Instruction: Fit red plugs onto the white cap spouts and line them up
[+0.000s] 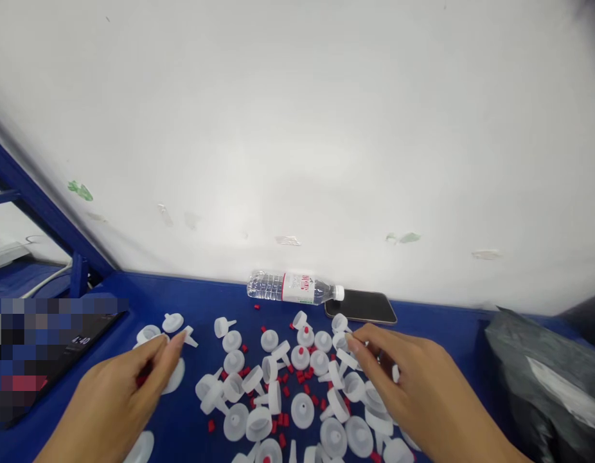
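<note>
In the head view, the left hand (117, 386) and right hand (416, 373) are nearly pinched, any hold indeterminable, with smooth plastic nozzle caps (300, 419) scattered between them and bare blue tabletop (182, 292) left wall-ward beyond the left.
</note>
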A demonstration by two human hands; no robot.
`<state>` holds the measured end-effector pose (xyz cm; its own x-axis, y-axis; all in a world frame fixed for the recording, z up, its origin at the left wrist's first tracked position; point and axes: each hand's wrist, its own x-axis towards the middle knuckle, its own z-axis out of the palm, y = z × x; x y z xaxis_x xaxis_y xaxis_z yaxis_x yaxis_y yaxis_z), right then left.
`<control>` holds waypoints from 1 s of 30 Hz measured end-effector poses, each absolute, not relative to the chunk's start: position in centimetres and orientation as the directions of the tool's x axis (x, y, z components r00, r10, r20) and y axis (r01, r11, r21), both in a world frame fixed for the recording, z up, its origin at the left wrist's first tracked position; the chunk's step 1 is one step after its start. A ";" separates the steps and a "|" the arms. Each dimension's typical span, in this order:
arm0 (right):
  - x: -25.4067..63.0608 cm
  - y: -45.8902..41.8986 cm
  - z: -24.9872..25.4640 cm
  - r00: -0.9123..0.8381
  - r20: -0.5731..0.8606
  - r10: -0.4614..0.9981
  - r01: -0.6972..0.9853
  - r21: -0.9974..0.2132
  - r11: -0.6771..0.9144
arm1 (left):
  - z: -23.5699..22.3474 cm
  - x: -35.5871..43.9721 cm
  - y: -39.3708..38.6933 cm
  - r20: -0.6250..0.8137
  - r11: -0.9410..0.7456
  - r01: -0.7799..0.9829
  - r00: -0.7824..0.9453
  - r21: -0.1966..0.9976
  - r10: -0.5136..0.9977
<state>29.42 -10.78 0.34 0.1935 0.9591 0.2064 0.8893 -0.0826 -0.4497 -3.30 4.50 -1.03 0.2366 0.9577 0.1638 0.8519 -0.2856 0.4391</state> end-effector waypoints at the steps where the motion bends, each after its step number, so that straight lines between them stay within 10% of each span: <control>1: 29.1 -10.9 0.4 0.187 0.206 0.960 0.874 -0.480 -0.067 | 0.0 -1.3 3.9 0.114 -0.322 0.804 0.308 0.500 0.945; 4: 28.0 -11.0 0.5 0.176 0.180 0.968 0.789 -0.613 -0.030 | 2.1 5.1 2.2 0.044 -0.354 0.576 0.482 0.737 0.875; 13: 26.4 -10.6 1.4 0.174 0.009 0.985 0.465 -0.882 -0.074 | 1.5 14.0 -0.7 -0.091 -0.173 0.312 0.676 0.934 0.731; 30: 26.8 -10.5 0.4 0.237 0.232 0.944 0.726 -0.688 -0.013 | 0.1 11.4 1.8 -0.130 -0.402 0.434 0.793 0.807 0.595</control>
